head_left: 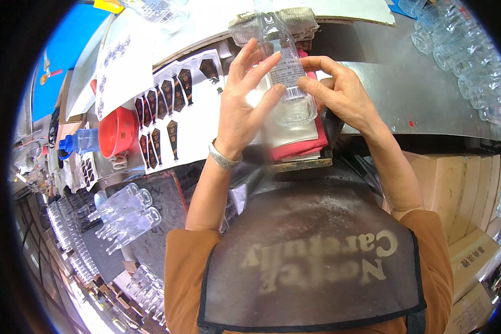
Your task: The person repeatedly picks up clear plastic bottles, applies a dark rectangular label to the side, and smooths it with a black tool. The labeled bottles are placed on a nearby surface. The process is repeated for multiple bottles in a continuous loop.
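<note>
A clear glass bottle (292,108) lies on a padded stand, its neck pointing away from me over a rolled grey cloth (300,23). On its upper side is a clear label (288,69) with dark print and a barcode. My left hand (242,92) is at the bottle's left, fingers stretched apart, with the thumb and index fingertips at the label. From the right, my right hand (339,92) curls its fingers at the bottle's side, the thumb resting by the label's right edge. Red cloth (300,149) and white padding show beneath the bottle.
Left of the stand lies a sheet of dark, tapered labels (172,92), beside a red bowl (117,132) and a blue-capped bottle (83,141). Clear glassware (467,61) crowds the metal table at far right. Cardboard boxes (451,183) stand at right; more glass bottles (129,214) at lower left.
</note>
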